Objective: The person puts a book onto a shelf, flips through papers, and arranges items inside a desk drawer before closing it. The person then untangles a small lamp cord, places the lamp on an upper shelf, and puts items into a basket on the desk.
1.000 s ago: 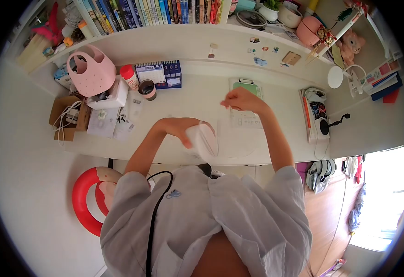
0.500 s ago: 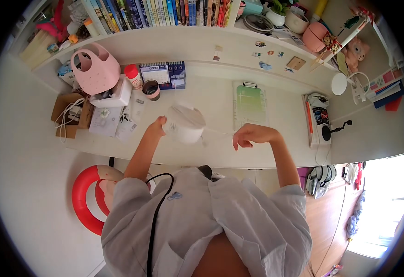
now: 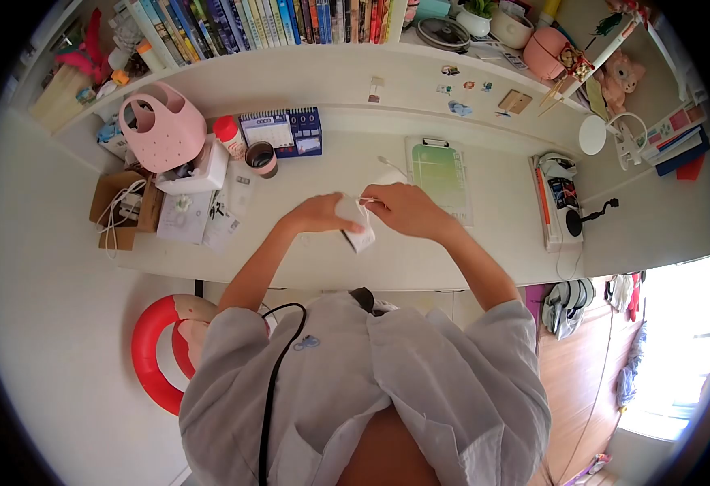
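Observation:
My left hand (image 3: 319,215) is closed around a small white boxy object (image 3: 360,236), tilted over the desk, with a dark lower edge. Its exact kind is not clear, since my fingers cover part of it. Close beside it, my right hand (image 3: 406,210) pinches a white cable (image 3: 364,202) against the object's upper end. A loose cable end (image 3: 391,164) with a pale tip shows beyond my right hand, near the green clipboard (image 3: 438,180).
On the left of the white desk (image 3: 290,261) are a cup (image 3: 262,159), a red-lidded bottle (image 3: 229,138), a calendar (image 3: 294,132), a pink basket (image 3: 164,130) and a cardboard box (image 3: 117,202). Stacked books (image 3: 560,202) and a lamp (image 3: 592,135) stand at the right.
My right hand has moved left, up to the white object, bringing the cable in close. The object has come a little right and turned in my left hand. The stretched cable now lies gathered.

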`<state>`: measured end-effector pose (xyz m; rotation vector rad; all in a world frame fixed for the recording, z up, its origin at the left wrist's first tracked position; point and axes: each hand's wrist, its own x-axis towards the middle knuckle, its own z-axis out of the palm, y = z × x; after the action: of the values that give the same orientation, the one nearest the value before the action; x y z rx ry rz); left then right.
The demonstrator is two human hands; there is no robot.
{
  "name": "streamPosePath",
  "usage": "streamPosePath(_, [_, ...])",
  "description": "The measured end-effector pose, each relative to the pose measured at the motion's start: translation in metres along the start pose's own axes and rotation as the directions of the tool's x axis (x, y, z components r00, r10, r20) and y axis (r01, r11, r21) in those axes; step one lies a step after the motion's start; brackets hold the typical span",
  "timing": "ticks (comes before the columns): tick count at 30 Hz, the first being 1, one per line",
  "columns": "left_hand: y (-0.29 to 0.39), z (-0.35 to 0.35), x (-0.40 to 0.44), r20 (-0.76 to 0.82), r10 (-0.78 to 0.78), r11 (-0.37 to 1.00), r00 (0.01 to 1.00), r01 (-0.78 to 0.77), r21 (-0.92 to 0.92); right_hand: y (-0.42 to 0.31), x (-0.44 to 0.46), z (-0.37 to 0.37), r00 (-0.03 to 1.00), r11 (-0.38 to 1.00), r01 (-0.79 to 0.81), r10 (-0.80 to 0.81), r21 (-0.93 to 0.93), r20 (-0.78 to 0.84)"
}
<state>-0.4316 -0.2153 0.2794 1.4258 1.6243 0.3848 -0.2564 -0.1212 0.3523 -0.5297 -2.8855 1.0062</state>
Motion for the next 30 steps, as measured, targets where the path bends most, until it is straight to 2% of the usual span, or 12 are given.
streamPosePath(3, [-0.014,0.004,0.004,-0.326,-0.085,0.995,0.941,0.061,-0.083,0.008,-0.015,0.007,0.988,0.991,0.109,-0.099,0.078,-0.122])
streamPosePath(4, [-0.010,0.003,-0.002,-0.305,-0.114,0.917,0.945,-0.018,-0.399,0.013,-0.019,0.008,0.987,0.991,0.111,-0.101,0.076,-0.122])
streamPosePath(6, [-0.014,0.001,-0.004,-0.276,-0.135,0.733,0.952,-0.091,-0.674,0.023,-0.028,0.010,0.988,0.883,-0.097,0.028,0.460,0.153])
streamPosePath(8, [-0.035,0.002,0.000,-0.181,0.000,0.289,0.984,-0.173,-0.941,0.037,-0.035,0.014,0.970,0.782,-0.159,0.010,0.603,0.242])
streamPosePath(11, [-0.072,0.009,0.002,-0.313,0.204,0.081,0.927,-0.335,-0.939,0.070,-0.038,0.022,0.940,0.607,-0.274,0.005,0.746,0.341])
streamPosePath(12, [-0.069,0.010,-0.001,-0.309,0.206,0.082,0.929,-0.331,-0.940,0.074,-0.037,0.021,0.933,0.555,-0.315,0.033,0.770,0.358])
streamPosePath(14, [-0.063,0.010,-0.008,-0.173,0.411,0.410,0.895,-0.352,-0.842,0.077,-0.029,0.020,0.954,0.598,-0.254,0.025,0.761,0.298])
streamPosePath(17, [-0.028,0.000,-0.005,-0.050,0.617,0.459,0.786,-0.410,-0.788,0.072,-0.019,0.002,0.982,0.638,-0.142,-0.006,0.757,0.190])
streamPosePath(21, [-0.073,0.001,0.001,-0.176,0.507,0.276,0.844,-0.352,-0.894,0.101,-0.035,-0.023,0.958,0.611,-0.021,-0.215,0.791,0.192])
streamPosePath(24, [-0.031,-0.011,-0.015,-0.223,0.606,0.245,0.764,-0.445,-0.861,0.092,-0.041,-0.023,0.923,0.780,-0.248,0.011,0.575,0.384])
streamPosePath(27, [-0.015,-0.004,-0.017,-0.187,0.691,0.224,0.698,-0.454,-0.862,0.084,-0.032,-0.002,0.874,0.715,-0.327,-0.020,0.617,0.486])
streamPosePath(30, [0.013,-0.018,-0.031,0.109,0.686,0.524,0.719,-0.385,-0.759,0.098,-0.018,0.012,0.957,0.724,-0.212,0.018,0.657,0.289])
